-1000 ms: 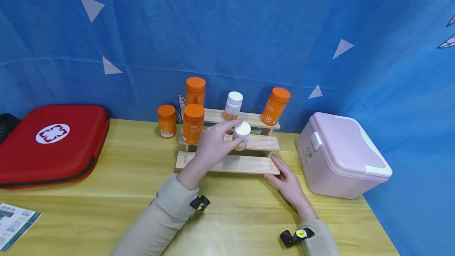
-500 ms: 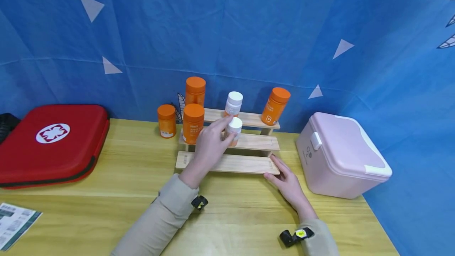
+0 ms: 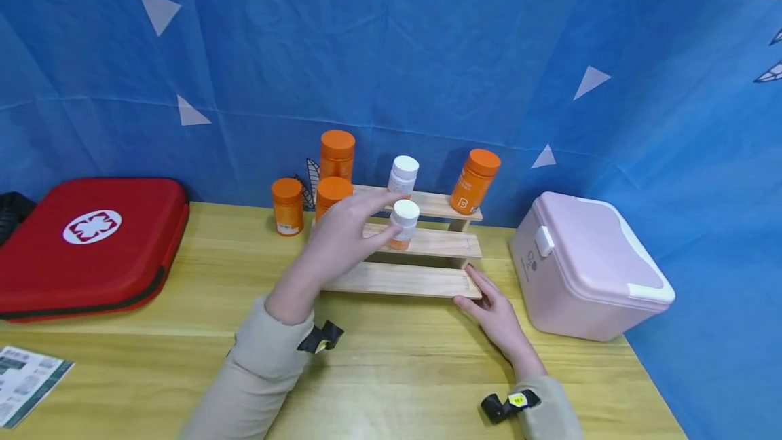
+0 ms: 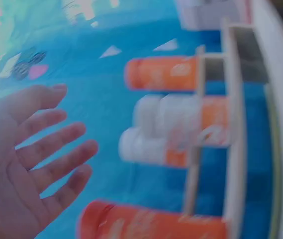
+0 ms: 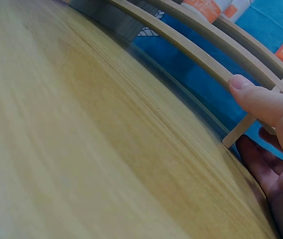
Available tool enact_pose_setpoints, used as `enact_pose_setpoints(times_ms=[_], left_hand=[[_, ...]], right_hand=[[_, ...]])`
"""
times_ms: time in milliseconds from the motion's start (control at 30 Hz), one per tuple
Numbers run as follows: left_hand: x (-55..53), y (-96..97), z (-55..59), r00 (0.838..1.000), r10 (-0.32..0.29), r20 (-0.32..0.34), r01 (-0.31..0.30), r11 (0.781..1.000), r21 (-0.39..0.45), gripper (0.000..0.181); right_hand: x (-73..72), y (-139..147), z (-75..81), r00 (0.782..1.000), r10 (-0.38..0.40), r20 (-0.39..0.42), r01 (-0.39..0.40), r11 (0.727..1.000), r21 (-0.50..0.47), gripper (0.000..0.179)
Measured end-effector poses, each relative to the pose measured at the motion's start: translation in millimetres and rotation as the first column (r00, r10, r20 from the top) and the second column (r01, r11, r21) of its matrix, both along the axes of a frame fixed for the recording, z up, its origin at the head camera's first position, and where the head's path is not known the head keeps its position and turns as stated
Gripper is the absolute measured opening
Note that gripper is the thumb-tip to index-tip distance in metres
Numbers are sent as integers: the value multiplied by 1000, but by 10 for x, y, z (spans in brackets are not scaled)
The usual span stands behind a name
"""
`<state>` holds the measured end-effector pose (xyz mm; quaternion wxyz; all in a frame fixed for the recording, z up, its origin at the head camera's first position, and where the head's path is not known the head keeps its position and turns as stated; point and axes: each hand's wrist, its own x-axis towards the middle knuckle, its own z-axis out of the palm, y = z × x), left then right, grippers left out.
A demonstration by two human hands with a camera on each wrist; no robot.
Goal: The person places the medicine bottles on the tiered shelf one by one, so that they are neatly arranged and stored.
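Observation:
A three-step wooden rack point(image 3: 421, 280) stands on the table. On its middle step a white-capped bottle point(image 3: 403, 223) stands upright. My left hand point(image 3: 339, 236) is just left of this bottle; the left wrist view shows the hand point(image 4: 37, 159) with fingers spread, apart from the blurred bottle point(image 4: 181, 117). An orange jar point(image 3: 333, 194) on the same step is partly hidden behind that hand. At the rack's lower right end, my right hand point(image 3: 497, 321) grips the bottom step, its thumb point(image 5: 245, 89) on the front edge and the other fingers round the end.
The top step carries an orange jar point(image 3: 337, 155), a white bottle point(image 3: 403, 176) and another orange jar point(image 3: 473, 183). A smaller orange jar point(image 3: 287, 208) stands left of the rack. A red first-aid case point(image 3: 134, 236), a leaflet point(image 3: 27, 379) and a pink box point(image 3: 586, 263) flank the work area.
The left hand first slid the white-capped bottle slightly left on the middle step. It has since let go and drawn back left, fingers spreading. The right hand has stayed put.

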<state>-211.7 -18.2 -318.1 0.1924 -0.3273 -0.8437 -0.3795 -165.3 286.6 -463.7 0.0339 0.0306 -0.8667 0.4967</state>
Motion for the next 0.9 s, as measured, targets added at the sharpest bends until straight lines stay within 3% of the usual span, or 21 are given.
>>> enact_pose_setpoints(times_ms=[167,300,400,500,567,633,700,800,900], left_hand=[[-15,-304,131,993,38,-115,-24,992,123,38],[-130,-603,117,982,148,-118,-108,950,291,32],[-295,-834,-6,960,280,-11,-256,892,373,33],[-481,-1020,-208,903,394,169,-429,830,356,39],[-585,-1110,-362,861,425,281,-500,809,309,45],[-675,-1160,-515,828,424,366,-528,809,258,51],[-749,-1181,-652,815,402,417,-520,825,220,57],[-836,-1183,-819,812,360,459,-486,853,191,66],[-895,-1180,-935,820,323,473,-448,876,178,73]], right_hand=[[-8,3,-12,1000,-13,-1,13,1000,6,73],[-5,-8,-4,1000,-14,8,14,1000,10,73],[-1,-18,-7,1000,-17,12,16,1000,8,73],[6,-16,-15,1000,-15,14,15,1000,12,72],[11,-14,-19,1000,-13,9,13,1000,9,72],[14,-11,-24,1000,-12,4,12,1000,5,71],[16,-13,-22,1000,-12,-3,12,1000,-3,71],[17,-21,-11,1000,-13,-9,12,1000,-2,70],[13,-28,0,1000,-12,-10,12,1000,9,70]])
